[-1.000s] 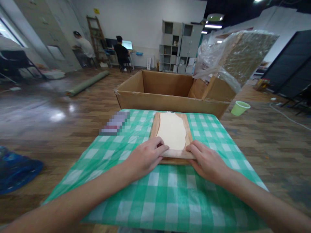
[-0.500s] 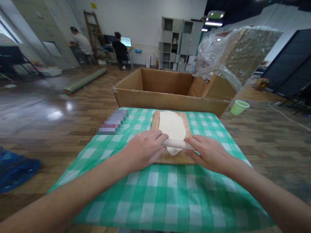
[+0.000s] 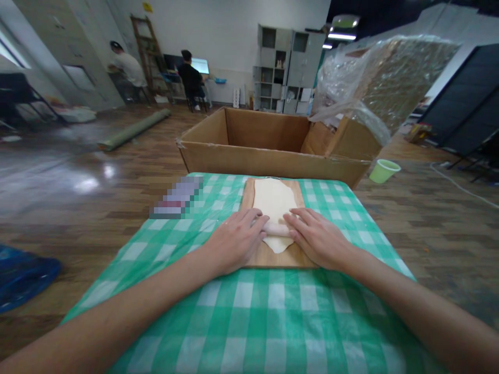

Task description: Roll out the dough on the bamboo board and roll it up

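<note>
A pale rolling pin (image 3: 276, 229) lies crosswise on a flat sheet of dough (image 3: 275, 197). My left hand (image 3: 240, 236) is closed over its left end, and my right hand (image 3: 316, 235) covers the other end with the fingers bent over it. Both palms hide the pin's ends. The dough is long and thin, with a narrow tip pointing toward me. Under it is a wooden board (image 3: 286, 259), whose bare wood shows along the sides and the near edge.
A green-and-white checked tablecloth (image 3: 249, 322) covers the table. Beyond its far edge stands a large open cardboard box (image 3: 268, 158) with plastic-wrapped material (image 3: 405, 78). A green bucket (image 3: 384, 170) is on the floor at right. Two people sit farther back.
My right hand has shifted left along the rolling pin, and its fingers now reach over the top. My left hand rests slightly flatter on its end. The view has moved a little.
</note>
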{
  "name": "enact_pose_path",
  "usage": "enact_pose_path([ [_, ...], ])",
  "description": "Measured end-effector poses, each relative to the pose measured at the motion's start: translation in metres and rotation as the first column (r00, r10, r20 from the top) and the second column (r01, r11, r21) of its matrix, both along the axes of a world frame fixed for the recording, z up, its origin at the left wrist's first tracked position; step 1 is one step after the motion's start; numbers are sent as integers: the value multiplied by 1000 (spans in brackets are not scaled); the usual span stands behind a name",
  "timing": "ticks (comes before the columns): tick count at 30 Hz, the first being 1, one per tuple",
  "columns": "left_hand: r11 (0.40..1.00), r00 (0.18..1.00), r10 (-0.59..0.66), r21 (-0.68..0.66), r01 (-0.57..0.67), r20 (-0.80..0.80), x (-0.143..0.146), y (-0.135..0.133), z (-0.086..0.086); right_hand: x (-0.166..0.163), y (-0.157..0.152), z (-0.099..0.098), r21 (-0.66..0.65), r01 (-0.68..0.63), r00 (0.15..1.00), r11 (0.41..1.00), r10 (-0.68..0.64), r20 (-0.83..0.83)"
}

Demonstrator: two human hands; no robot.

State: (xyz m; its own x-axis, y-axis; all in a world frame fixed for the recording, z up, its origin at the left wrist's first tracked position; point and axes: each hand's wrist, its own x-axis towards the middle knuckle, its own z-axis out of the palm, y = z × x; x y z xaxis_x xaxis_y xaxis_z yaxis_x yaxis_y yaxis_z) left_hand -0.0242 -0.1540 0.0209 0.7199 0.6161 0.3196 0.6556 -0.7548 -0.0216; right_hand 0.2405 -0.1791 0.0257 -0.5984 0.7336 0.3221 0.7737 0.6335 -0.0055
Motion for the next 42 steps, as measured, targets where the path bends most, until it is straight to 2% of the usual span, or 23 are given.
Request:
enact_pose_path([
  [5, 998, 998, 61, -14, -61, -1, 10, 24, -6, 2, 30, -2, 24, 88, 993, 996, -90, 82],
  [10, 982, 982, 183, -38, -185, -39, 30, 82, -2, 5, 81, 13, 22, 186, 940, 982, -185, 286],
  [13, 964, 966, 251, -78, -255, -57, 37, 110, 0, 5, 107, 12, 54, 219, 901, 974, -223, 373],
  [16, 972, 971, 207, -85, -217, -117, 37, 117, -3, 4, 121, 2, 19, 198, 905, 980, -190, 380],
  [19, 975, 975, 193, -95, -203, -108, 33, 103, -6, 4, 116, -12, -11, 208, 951, 978, -199, 237],
  [23, 952, 968, 241, -178, -250, -71, 30, 69, -5, 7, 84, -19, -81, 222, 974, 972, -217, 58],
  [28, 968, 980, 190, -159, -196, -53, 27, 25, -1, 9, 38, -16, -128, 217, 976, 968, -212, 52],
  [35, 987, 992, 125, -102, -127, -29, 22, -26, -1, 10, -12, -19, -55, 167, 985, 985, -163, 63],
  [39, 991, 996, 86, -107, -85, 4, 17, -44, -2, 8, -35, -15, -67, 168, 984, 984, -163, 71],
  [42, 991, 997, 78, -106, -76, 10, 16, -46, -3, 8, -39, -12, -81, 161, 985, 984, -155, 76],
])
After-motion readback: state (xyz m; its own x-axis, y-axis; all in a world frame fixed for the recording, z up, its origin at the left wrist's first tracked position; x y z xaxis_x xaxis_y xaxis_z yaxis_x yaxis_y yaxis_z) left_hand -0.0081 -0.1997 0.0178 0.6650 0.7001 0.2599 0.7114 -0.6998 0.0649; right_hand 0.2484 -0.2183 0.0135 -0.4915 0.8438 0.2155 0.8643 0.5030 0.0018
